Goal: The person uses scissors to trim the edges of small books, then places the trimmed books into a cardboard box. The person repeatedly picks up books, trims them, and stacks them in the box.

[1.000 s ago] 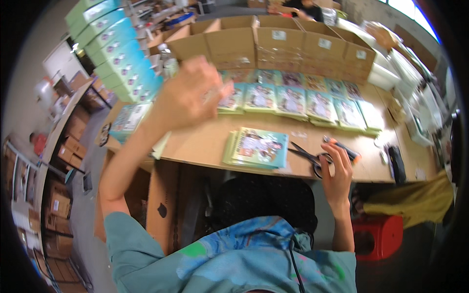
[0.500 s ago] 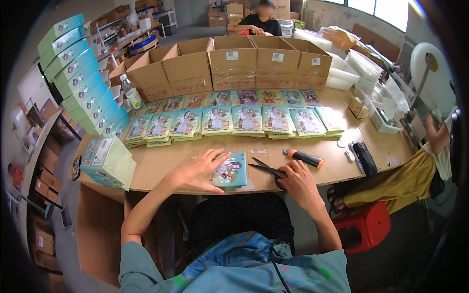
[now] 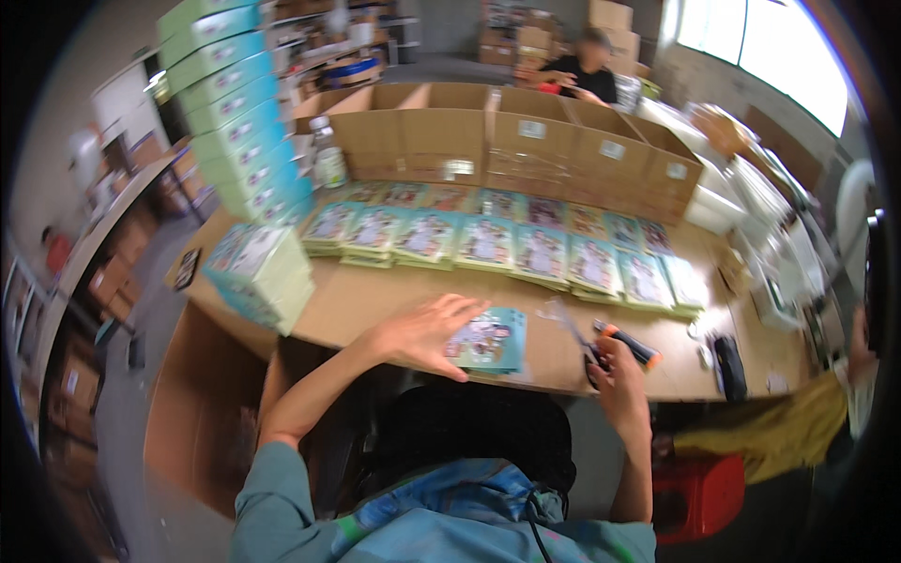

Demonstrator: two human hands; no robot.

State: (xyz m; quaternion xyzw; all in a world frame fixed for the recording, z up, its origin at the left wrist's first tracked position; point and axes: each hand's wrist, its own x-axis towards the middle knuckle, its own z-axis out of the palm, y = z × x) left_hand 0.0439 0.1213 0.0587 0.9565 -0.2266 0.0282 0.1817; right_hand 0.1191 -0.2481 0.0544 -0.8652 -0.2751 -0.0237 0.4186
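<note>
"What is laid out, largest first?"

"A wooden table [image 3: 357,302], with a row of open cardboard boxes [image 3: 446,141] set along its back, a tall stack of teal-green cartons [image 3: 242,117] at the left, and illustrated booklet piles [image 3: 484,244] lined up in front of the boxes."

"And at the hands?"

"A small booklet stack [image 3: 507,347] is placed by the near edge. Its left part is covered by the left hand [image 3: 422,331], fingers spread wide and closed on nothing; whether it is pressed cannot be told. The scissors [image 3: 590,361], blurred, appear to be held at the handles by the right hand's [image 3: 622,385] curled fingers. A utility knife [image 3: 634,348] lies just beside."

"What could go wrong?"

"Covers could be scratched if the blades were swung left; the small stack could be tipped off by a careless push; the knife could be knocked by the right knuckles."
</note>
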